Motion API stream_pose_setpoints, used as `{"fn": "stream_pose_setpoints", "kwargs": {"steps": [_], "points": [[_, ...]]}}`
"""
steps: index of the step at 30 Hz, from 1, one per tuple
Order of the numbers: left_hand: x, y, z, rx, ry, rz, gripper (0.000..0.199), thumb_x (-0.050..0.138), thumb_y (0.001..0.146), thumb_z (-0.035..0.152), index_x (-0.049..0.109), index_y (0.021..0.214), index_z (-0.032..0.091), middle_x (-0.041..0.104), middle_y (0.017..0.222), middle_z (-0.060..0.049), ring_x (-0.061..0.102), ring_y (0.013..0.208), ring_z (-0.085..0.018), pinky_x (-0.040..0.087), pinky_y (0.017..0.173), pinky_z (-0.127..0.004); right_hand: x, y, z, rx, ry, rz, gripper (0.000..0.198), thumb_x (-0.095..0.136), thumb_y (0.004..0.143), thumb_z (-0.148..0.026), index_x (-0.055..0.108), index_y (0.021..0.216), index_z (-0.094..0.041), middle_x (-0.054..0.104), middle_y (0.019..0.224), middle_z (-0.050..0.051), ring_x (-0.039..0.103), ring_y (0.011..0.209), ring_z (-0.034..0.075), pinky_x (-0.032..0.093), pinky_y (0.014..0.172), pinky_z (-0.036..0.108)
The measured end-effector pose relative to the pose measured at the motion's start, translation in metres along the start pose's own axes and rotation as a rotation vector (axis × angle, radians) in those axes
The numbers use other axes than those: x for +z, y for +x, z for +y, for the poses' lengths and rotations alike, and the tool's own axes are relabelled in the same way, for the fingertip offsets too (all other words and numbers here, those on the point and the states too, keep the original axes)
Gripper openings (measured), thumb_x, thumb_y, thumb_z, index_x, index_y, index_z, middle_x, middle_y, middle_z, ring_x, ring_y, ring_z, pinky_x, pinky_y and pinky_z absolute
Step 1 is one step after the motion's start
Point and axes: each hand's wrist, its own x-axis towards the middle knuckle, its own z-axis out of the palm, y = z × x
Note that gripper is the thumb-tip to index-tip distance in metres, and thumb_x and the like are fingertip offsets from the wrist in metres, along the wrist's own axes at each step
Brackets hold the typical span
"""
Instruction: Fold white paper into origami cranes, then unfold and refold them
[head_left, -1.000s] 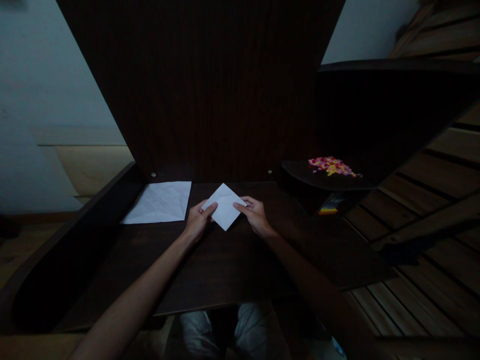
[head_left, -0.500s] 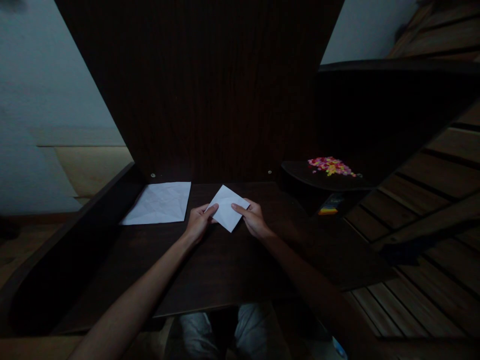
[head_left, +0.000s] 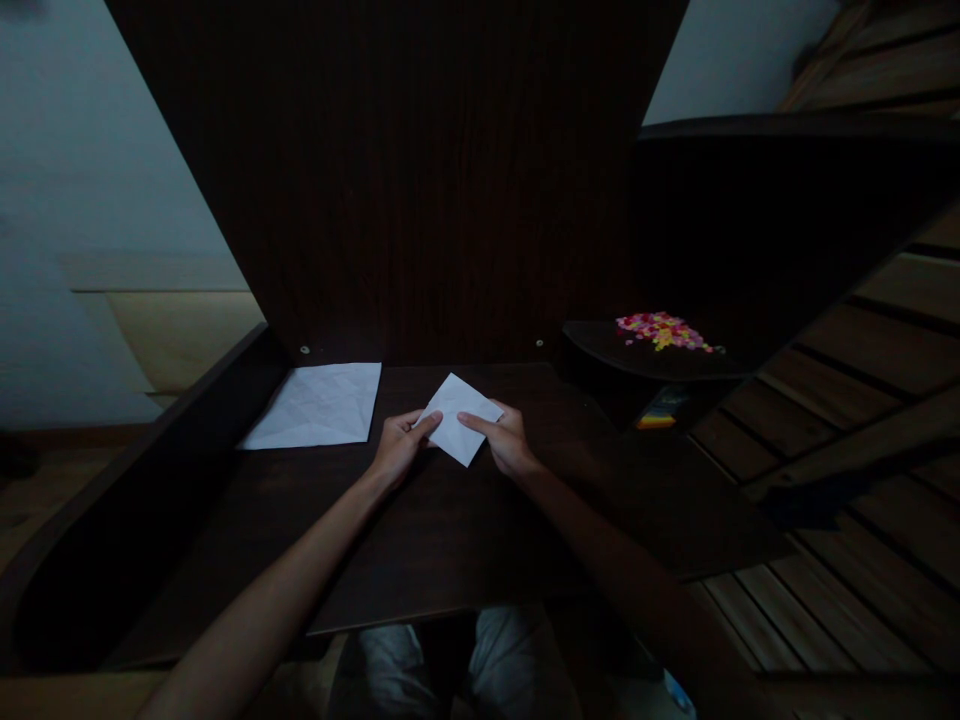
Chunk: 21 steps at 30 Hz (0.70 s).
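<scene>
In the head view, a dark counter meets a tall panel before a pale wall; colourful bits lie on a shelf. Mid-counter, left hand and right hand pinch a small white paper, right of a creased sheet.

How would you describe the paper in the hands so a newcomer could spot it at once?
Find the tall dark panel, then the desk at its foot. Near the desk's middle, the left hand and right hand hold the white paper between them, turned like a diamond. Unlike the white sheet lying to its left, it is smaller and held.
</scene>
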Motion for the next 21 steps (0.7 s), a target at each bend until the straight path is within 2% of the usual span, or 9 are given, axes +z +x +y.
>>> {"fn": "stream_pose_setpoints", "kwargs": {"steps": [4, 7, 9, 13, 16, 19, 21], "points": [[0.0008, -0.0032, 0.0056, -0.031, -0.158, -0.054, 0.025, 0.069, 0.06, 0.023, 0.073, 0.081, 0.011, 0.072, 0.082, -0.009, 0.065, 0.076, -0.021, 0.053, 0.068, -0.032, -0.001, 0.0008, -0.0016, -0.007, -0.013, 0.039, 0.033, 0.085, 0.051, -0.024, 0.069, 0.079, -0.017, 0.074, 0.081, 0.004, 0.068, 0.073, 0.021, 0.054, 0.067, 0.033], [-0.0012, -0.0041, 0.0084, -0.042, -0.271, -0.144, 0.04, 0.053, 0.054, 0.016, 0.073, 0.088, 0.01, 0.072, 0.085, -0.009, 0.065, 0.078, -0.022, 0.054, 0.073, -0.036, -0.0027, 0.0029, -0.0018, -0.001, 0.004, 0.05, 0.034, 0.085, 0.051, -0.024, 0.07, 0.08, -0.017, 0.075, 0.082, 0.004, 0.069, 0.075, 0.023, 0.055, 0.07, 0.035], [-0.0019, -0.0041, 0.009, -0.062, -0.294, -0.211, 0.047, 0.05, 0.051, 0.013, 0.073, 0.091, 0.01, 0.072, 0.083, -0.009, 0.066, 0.078, -0.021, 0.054, 0.078, -0.039, -0.004, 0.0049, -0.0014, 0.012, 0.034, 0.054, 0.034, 0.084, 0.051, -0.022, 0.07, 0.081, -0.017, 0.075, 0.084, 0.005, 0.07, 0.077, 0.023, 0.056, 0.074, 0.036], [0.0, -0.0054, 0.0087, -0.058, -0.239, -0.242, 0.04, 0.059, 0.056, 0.009, 0.072, 0.094, 0.01, 0.072, 0.079, -0.007, 0.066, 0.078, -0.02, 0.052, 0.085, -0.042, -0.0056, 0.0078, 0.0, 0.041, 0.084, 0.064, 0.033, 0.083, 0.05, -0.019, 0.071, 0.081, -0.017, 0.075, 0.086, 0.005, 0.07, 0.079, 0.023, 0.056, 0.078, 0.037], [0.0016, -0.0075, 0.0079, -0.03, -0.202, -0.234, 0.038, 0.071, 0.063, 0.015, 0.07, 0.1, 0.01, 0.072, 0.084, -0.008, 0.067, 0.083, -0.022, 0.051, 0.087, -0.042, -0.0059, 0.0077, 0.001, 0.053, 0.084, 0.054, 0.033, 0.083, 0.051, -0.019, 0.071, 0.082, -0.017, 0.075, 0.087, 0.005, 0.07, 0.081, 0.024, 0.056, 0.079, 0.037], [0.0015, -0.0089, 0.0072, -0.01, -0.194, -0.234, 0.056, 0.077, 0.062, 0.018, 0.063, 0.115, 0.011, 0.072, 0.085, -0.007, 0.068, 0.082, -0.021, 0.053, 0.085, -0.039, -0.005, 0.0065, 0.001, 0.067, 0.071, 0.054, 0.035, 0.084, 0.05, -0.02, 0.071, 0.082, -0.016, 0.075, 0.087, 0.005, 0.07, 0.082, 0.025, 0.056, 0.079, 0.038], [0.0014, -0.0093, 0.0074, 0.017, -0.175, -0.237, 0.079, 0.079, 0.061, 0.018, 0.048, 0.134, 0.015, 0.072, 0.087, -0.006, 0.068, 0.079, -0.019, 0.054, 0.082, -0.037, -0.0042, 0.0059, 0.0004, 0.073, 0.066, 0.057, 0.036, 0.084, 0.049, -0.021, 0.071, 0.082, -0.016, 0.075, 0.088, 0.006, 0.07, 0.082, 0.025, 0.056, 0.079, 0.038]]}}
